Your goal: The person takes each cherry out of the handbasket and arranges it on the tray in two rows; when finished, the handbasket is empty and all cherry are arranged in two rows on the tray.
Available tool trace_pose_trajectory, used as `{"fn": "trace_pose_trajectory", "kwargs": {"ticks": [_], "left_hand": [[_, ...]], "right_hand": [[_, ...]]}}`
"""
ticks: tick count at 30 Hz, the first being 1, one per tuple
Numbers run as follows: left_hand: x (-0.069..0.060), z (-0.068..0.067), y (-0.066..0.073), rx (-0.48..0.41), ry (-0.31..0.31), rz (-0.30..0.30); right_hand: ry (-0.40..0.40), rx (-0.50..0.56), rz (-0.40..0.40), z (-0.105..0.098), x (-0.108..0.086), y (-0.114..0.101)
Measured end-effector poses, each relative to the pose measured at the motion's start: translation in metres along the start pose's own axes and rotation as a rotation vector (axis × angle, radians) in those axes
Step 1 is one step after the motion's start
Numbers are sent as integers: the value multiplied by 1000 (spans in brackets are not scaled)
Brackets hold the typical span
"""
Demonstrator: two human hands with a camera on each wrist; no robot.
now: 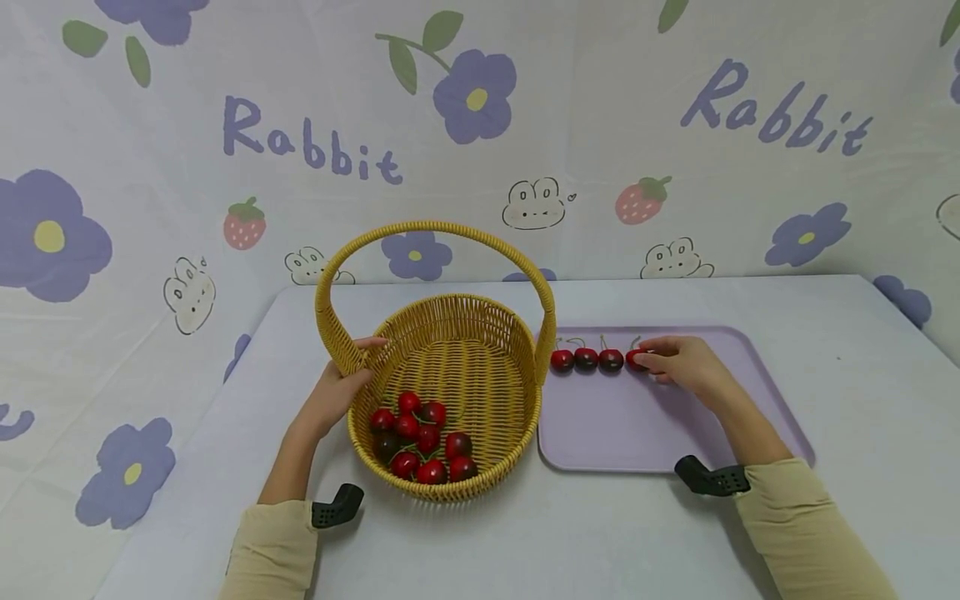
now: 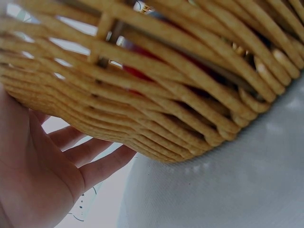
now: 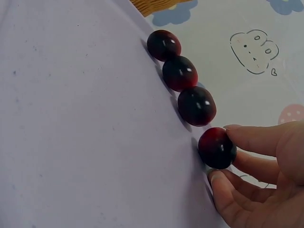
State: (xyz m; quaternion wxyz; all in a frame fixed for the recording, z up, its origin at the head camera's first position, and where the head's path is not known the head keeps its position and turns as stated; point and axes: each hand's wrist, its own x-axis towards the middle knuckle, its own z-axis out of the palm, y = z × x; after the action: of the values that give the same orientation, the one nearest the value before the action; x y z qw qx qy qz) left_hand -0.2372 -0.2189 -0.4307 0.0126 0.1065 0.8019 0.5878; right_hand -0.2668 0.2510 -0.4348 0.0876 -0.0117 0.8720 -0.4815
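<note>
The left hand [image 1: 335, 392] grips the left rim of the yellow woven basket [image 1: 480, 392] by the handle's base; in the left wrist view the hand [image 2: 52, 166] lies against the basket's outer wall [image 2: 114, 99]. Several dark red cherries [image 1: 428, 438] lie at the basket's lower left. On the purple tray [image 1: 637, 425], the right hand [image 1: 693, 367] pinches a cherry [image 1: 637, 360] at the right end of a row along the far edge. In the right wrist view, the hand [image 3: 266, 175] holds that cherry [image 3: 217, 148] beside three others [image 3: 196, 106], with a small gap between.
The basket's tall arched handle [image 1: 435, 227] rises over it, and its right side stands against the tray's left edge. Behind the white table [image 1: 570, 533] hangs a cloth [image 1: 585, 108] printed with flowers, rabbits and strawberries. A black device [image 1: 712, 478] is on each wrist.
</note>
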Motion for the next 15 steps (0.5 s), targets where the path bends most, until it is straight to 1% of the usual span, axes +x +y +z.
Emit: {"fn": "trace_pose_trajectory", "kwargs": {"ticks": [4,11,15], "left_hand": [[0,0,0,1,0,1],[0,0,-1,4,3,2],[0,0,-2,7,4,1]], "right_hand": [[14,-15,8,1,-1,-1],[23,-29,-6,1,-1,-1],[27,-43,-1,0,-2,-1]]}}
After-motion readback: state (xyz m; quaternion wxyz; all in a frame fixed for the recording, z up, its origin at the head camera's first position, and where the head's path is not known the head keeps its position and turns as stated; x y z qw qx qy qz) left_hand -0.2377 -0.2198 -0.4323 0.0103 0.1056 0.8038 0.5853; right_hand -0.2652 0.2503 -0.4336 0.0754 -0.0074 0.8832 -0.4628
